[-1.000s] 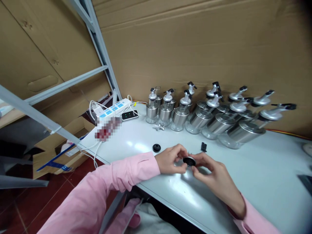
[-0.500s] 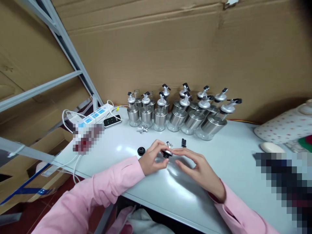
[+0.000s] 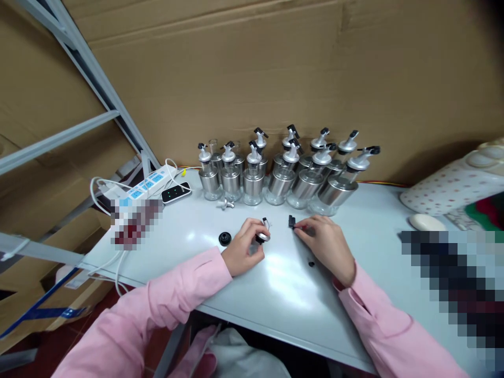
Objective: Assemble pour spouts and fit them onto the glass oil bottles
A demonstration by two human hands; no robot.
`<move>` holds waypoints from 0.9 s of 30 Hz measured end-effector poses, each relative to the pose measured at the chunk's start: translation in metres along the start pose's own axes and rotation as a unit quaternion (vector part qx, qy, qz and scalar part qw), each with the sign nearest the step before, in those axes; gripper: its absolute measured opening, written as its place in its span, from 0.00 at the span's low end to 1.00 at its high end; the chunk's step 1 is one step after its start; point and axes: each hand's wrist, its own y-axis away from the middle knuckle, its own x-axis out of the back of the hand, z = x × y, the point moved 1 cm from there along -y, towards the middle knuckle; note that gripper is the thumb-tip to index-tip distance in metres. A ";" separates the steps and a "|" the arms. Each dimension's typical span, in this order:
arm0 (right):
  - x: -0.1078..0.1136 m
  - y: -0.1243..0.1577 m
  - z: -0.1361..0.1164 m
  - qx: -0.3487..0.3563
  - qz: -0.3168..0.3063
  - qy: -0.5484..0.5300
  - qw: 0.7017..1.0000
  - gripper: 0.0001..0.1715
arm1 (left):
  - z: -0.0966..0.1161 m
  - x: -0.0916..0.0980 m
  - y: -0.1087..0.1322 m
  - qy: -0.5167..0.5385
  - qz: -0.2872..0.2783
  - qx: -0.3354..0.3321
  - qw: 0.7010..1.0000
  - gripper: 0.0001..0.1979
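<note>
My left hand [image 3: 244, 251] is closed round a small silver-and-black pourer cap [image 3: 263, 236], held just above the white table [image 3: 283, 294]. My right hand [image 3: 326, 245] rests on the table to the right, its fingertips pinched on a small black clip [image 3: 292, 222]. A black round gasket [image 3: 224, 239] lies left of my left hand. A tiny black piece [image 3: 311, 263] lies by my right wrist. Behind both hands stands a row of several glass-and-steel oil bottles [image 3: 281, 178] with pourer tops.
A loose silver spout [image 3: 226, 203] lies in front of the bottles. A white power strip [image 3: 151, 184] with cables and a black device [image 3: 176, 192] sit at the back left. A dotted cushion [image 3: 452, 186] and a white mouse [image 3: 427, 222] are at the right. Cardboard sheets [image 3: 275, 68] form the back wall.
My right hand let go of the pourer cap and moved right to the black clip. My left hand kept the cap. The camera swung to the right.
</note>
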 end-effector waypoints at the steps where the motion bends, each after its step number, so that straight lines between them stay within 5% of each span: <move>1: 0.003 0.000 0.000 -0.001 -0.003 -0.005 1.000 0.11 | 0.000 0.000 0.000 0.001 -0.001 0.001 1.000 0.17; 5: 0.023 0.001 -0.003 -0.006 -0.007 -0.100 0.995 0.13 | 0.000 0.001 -0.002 0.008 0.014 0.003 1.000 0.12; 11: 0.043 0.008 -0.031 0.069 -0.252 -0.357 0.897 0.15 | -0.001 0.000 -0.002 0.067 -0.024 -0.043 0.997 0.13; 15: 0.039 0.012 -0.041 0.065 -0.320 -0.408 0.852 0.18 | 0.000 -0.002 0.000 0.053 -0.050 -0.094 0.993 0.09; 19: 0.030 0.014 -0.042 0.020 -0.313 -0.443 0.840 0.18 | 0.002 -0.002 0.000 0.030 -0.047 -0.114 0.992 0.06; 27: 0.016 0.018 -0.046 -0.049 -0.189 -0.493 0.847 0.20 | -0.001 -0.002 0.001 0.008 -0.039 -0.084 0.996 0.06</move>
